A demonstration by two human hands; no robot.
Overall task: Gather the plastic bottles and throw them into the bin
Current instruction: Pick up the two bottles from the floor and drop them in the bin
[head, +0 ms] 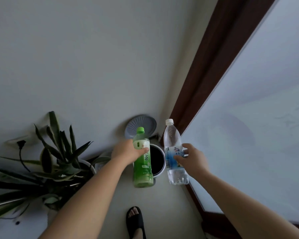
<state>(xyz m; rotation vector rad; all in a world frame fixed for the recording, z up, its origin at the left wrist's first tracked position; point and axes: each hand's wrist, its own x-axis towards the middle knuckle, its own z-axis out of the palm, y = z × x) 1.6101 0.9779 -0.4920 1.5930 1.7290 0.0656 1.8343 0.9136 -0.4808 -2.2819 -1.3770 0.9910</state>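
Note:
My left hand (126, 152) grips a green tea bottle (143, 171) with a green cap, held upright over the left rim of the bin. My right hand (192, 159) holds a clear water bottle (175, 152) with a white cap and blue label, upright just right of the bin. The small white bin (160, 163) stands on the floor in the corner, its dark inside showing between the two bottles. Its grey ribbed lid (143, 124) is raised against the wall behind.
A potted plant (55, 163) with long striped leaves stands to the left of the bin. A brown frame (202, 80) and frosted glass panel (257, 118) run along the right. My foot in a black slipper (135, 221) is on the floor below.

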